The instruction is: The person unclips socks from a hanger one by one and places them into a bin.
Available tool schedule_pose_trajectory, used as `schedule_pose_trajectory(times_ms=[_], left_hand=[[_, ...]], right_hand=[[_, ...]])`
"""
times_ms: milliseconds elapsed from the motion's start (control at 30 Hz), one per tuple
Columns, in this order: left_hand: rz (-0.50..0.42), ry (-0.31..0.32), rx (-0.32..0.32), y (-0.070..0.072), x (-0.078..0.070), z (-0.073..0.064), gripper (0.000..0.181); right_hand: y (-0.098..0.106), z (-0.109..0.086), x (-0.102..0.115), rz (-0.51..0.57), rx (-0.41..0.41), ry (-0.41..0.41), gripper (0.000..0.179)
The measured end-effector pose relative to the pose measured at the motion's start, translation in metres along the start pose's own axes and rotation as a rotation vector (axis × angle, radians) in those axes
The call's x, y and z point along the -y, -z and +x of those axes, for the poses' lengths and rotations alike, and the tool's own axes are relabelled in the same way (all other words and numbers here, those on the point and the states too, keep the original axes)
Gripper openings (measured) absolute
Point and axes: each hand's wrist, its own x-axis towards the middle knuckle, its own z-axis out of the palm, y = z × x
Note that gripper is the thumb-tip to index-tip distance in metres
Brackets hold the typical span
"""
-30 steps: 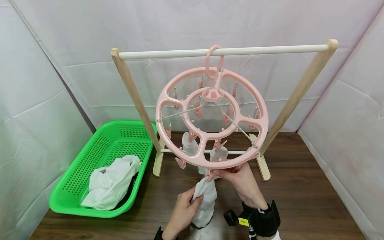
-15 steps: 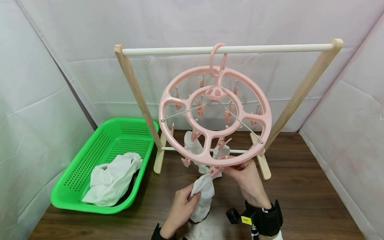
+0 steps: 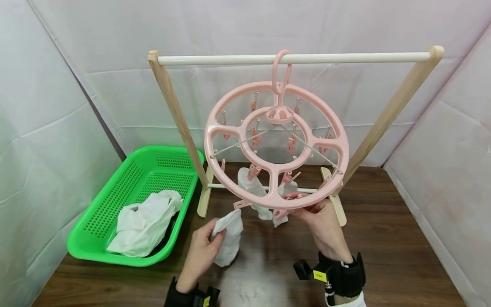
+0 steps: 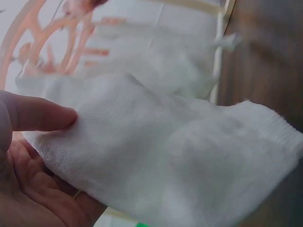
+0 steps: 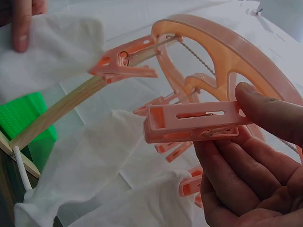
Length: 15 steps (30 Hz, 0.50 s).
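Observation:
My left hand point(image 3: 203, 245) pinches a white sock point(image 3: 230, 241) by one end, thumb on top; its ribbed cuff points away in the left wrist view. The sock hangs just below a pink clothespin point(image 3: 241, 204) at the front left of the round pink clip hanger point(image 3: 274, 200). Whether sock and clothespin touch is unclear. My right hand point(image 3: 320, 224) holds another clothespin point(image 5: 189, 120) between thumb and fingers, with no cloth in it. Behind, two white socks point(image 3: 251, 183) hang from inner clothespins.
A wooden rack with a white rod point(image 3: 345, 58) bears the hanger by its hook. On the left stands a green basket point(image 3: 73, 245) with white cloth point(image 3: 147, 224) inside. White sheets point(image 3: 441, 140) wall the dark wooden table point(image 3: 387, 238) behind and on both sides.
The sock came away from the clothespin at my right hand and moved left with my left hand. My right hand stayed at that clothespin. The hanger turned slightly.

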Motion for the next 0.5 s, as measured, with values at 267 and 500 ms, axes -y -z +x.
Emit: schedule_pose_trajectory(times_ms=[267, 500], left_hand=[[0.145, -0.110, -0.132, 0.054, -0.013, 0.018, 0.018], [0.249, -0.197, -0.160, 0.091, -0.032, 0.040, 0.020]], right_hand=[[0.002, 0.000, 0.003, -0.005, -0.004, -0.015, 0.028], [0.003, -0.001, 0.003, -0.004, -0.006, -0.027, 0.031]])
